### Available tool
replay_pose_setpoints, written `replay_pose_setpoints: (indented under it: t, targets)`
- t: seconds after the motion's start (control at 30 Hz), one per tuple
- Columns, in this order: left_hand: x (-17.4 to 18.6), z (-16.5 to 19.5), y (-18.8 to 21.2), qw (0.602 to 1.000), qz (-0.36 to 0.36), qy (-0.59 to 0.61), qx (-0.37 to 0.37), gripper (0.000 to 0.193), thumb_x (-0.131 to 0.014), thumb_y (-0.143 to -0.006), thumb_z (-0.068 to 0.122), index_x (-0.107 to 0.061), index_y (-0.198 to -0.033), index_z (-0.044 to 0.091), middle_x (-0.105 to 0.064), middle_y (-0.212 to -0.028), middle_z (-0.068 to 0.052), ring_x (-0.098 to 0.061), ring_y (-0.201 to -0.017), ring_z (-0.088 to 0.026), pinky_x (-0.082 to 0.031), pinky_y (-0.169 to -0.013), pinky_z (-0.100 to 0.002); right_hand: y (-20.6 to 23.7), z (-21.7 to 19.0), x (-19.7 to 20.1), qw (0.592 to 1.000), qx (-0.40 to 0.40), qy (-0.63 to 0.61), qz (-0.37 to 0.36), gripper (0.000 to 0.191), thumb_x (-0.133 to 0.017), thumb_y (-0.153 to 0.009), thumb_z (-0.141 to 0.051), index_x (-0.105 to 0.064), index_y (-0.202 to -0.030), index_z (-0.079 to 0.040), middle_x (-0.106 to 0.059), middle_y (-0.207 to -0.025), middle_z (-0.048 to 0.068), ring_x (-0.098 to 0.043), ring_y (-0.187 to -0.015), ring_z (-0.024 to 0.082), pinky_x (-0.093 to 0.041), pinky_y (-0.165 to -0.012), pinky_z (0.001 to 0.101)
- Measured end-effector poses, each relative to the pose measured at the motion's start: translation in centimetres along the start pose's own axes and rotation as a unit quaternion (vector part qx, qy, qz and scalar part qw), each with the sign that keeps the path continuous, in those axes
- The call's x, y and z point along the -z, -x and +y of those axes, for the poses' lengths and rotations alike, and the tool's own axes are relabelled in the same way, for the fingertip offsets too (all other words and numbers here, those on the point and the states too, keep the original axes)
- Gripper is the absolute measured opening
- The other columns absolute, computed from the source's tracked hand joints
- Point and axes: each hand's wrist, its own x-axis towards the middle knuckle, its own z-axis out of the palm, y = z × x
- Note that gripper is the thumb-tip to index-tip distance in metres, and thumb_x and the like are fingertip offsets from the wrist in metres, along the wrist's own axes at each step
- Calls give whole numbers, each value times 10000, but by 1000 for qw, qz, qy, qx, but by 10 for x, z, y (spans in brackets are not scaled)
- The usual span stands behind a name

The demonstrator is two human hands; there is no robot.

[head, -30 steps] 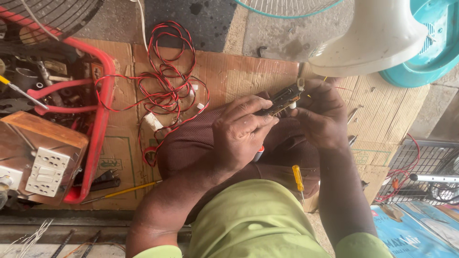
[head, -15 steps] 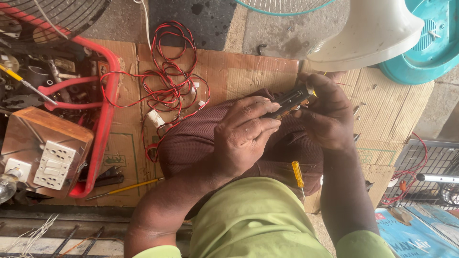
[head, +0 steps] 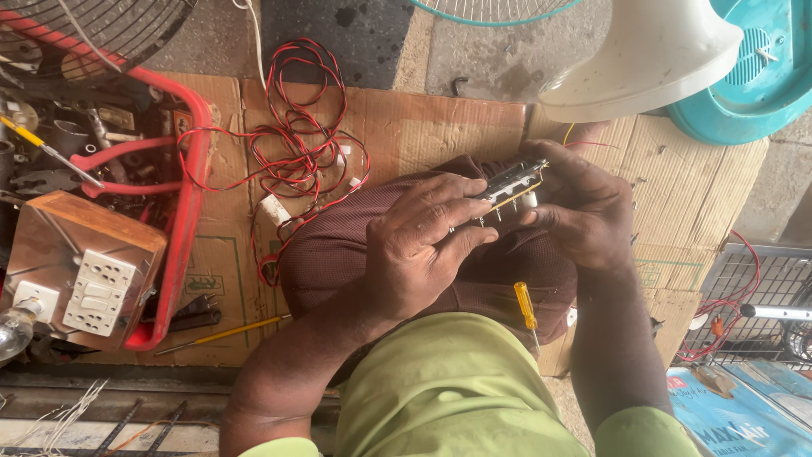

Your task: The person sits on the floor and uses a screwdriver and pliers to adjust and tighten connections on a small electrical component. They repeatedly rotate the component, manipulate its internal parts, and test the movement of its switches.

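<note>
Both hands grip the small switch board (head: 507, 190): left hand (head: 423, 254) pinches its near end, right hand (head: 584, 211) steadies the far end; keep it level over the knee

Between our fingertips (head: 474, 222) we see a dark switch strip (head: 510, 186) with a yellowish edge and pale pins. Under our fingers lies maroon cloth (head: 338, 245) with a fine weave. Below them sits a screwdriver (head: 525, 306) with a yellow handle. Left of our fingers, red and black wires (head: 296, 161) tangle on brown cardboard (head: 440, 127). Above them, a white fan base (head: 643, 59) meets a teal cover (head: 761, 85).
</note>
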Motion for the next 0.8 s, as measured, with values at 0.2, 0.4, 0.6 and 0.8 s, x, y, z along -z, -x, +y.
replay_pose_setpoints:
  t: [0.2, 0.4, 0.6, 0.8]
  targets:
    - [0, 3, 0, 1000, -3, 1, 5, 432, -906, -822, 32, -682, -1191, 63, -710, -1250, -114, -706, -1212, -276, -608, -1036, -368, 1, -2, 3, 1000, -27, 11, -4, 665, -799, -869, 40, -525, -1471, 108, -705, -1256, 258, -733, -1108, 290, -644, -928, 385]
    - [-1, -8, 7, 993, 26, 98, 56, 543, -859, -873, -42, -603, -1346, 28, -700, -1275, -141, -724, -1149, -185, -650, -970, -313, -3, -4, -1, 998, 25, -18, -46, 590, -800, -886, 83, -553, -1422, 87, -608, -1394, 224, -676, -1222, 301, -639, -947, 377]
    - [-2, -23, 16, 983, 34, 172, 56, 467, -769, -949, -143, -615, -1352, 36, -683, -1328, -142, -726, -1147, -174, -651, -903, -296, -1, -15, -5, 998, 10, 14, -55, 590, -787, -872, 91, -543, -1409, 100, -585, -1442, 234, -669, -1258, 313, -659, -917, 376]
    - [-2, -22, 21, 978, 29, 196, 63, 571, -826, -895, -125, -585, -1387, 34, -648, -1351, -126, -673, -1192, -165, -657, -973, -330, 5, -11, -5, 998, 21, 49, -29, 594, -797, -893, 50, -527, -1417, 122, -614, -1355, 228, -684, -1184, 280, -646, -927, 364]
